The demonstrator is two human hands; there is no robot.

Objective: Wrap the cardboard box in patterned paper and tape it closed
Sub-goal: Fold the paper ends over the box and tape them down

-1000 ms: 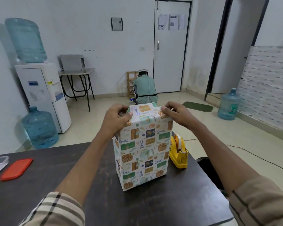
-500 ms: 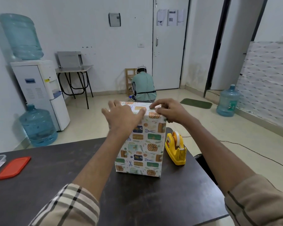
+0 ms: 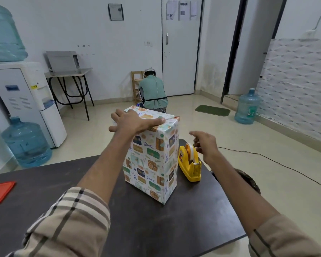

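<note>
Box [image 3: 152,164] stands upright on dark matte table [image 3: 156,229], right of centre, long axis vertical. One vertical corner edge points toward the camera, w/ two side faces showing. It's a tall rectangular block, fully covered in smooth white paper [image 3: 146,182] printed w/ small orange, green & navy labels and blue scissors. Paper is folded over the top, w/ a creased seam at the far right corner. Left hand [image 3: 135,122] lies palm-down on the box top, fingers straight & spread, thumb along the near top edge, pressing the fold flat w/o gripping. Right hand [image 3: 205,143] hovers just right of the box, over a yellow plastic tape dispenser [image 3: 190,169] that sits beside the box base. Its fingers are loosely curled, forefinger out, nothing visibly in it. Can't tell if fingertips touch the pale tape roll [image 3: 190,151].
</note>
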